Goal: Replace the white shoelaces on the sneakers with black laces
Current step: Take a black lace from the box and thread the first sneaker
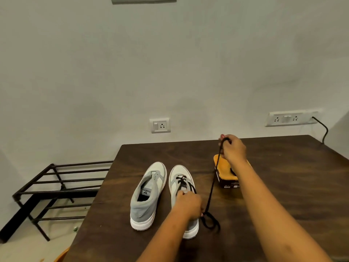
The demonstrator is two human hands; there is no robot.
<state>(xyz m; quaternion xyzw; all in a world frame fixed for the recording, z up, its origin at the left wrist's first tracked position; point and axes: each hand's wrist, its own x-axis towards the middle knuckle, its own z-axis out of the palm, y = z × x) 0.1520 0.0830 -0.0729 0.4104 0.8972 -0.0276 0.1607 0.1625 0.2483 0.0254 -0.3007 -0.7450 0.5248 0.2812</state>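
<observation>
Black lace (213, 182): lower eyelets of the half-laced sneaker (178, 172) threaded, free length taut toward 1 o'clock, slack looped by the heel. Right hand (233, 148) pinches the far end. Left hand (187, 204), nearer, curls over the tongue, gripping the shoe. Toe points to 12.

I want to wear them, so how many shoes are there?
2: the unlaced sneaker on the left; the black-laced sneaker beside it, partly under the left hand. No others show.
</observation>
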